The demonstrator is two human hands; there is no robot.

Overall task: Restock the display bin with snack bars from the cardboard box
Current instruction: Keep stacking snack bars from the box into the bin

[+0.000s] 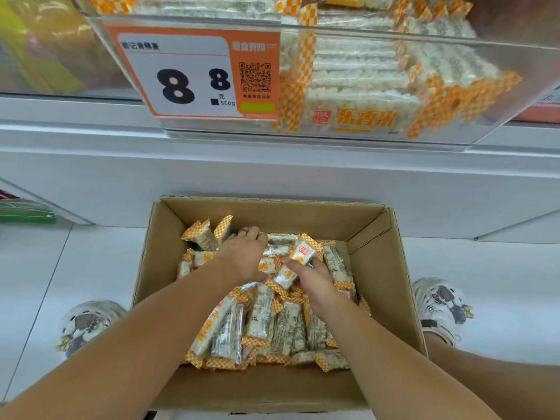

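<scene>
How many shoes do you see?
2. One shoe is on the floor left of the cardboard box, the other shoe on its right. Neither looks hidden.

Bright, even overhead light; soft shadows inside cardboard box [375,268]. Glare on display bin [454,95] front. Wide-angle bowing at edges; top-left corner blurred.

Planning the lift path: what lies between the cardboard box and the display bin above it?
In the head view, only the plain white shelf front separates the cardboard box from the display bin; nothing juts into that stretch.
</scene>
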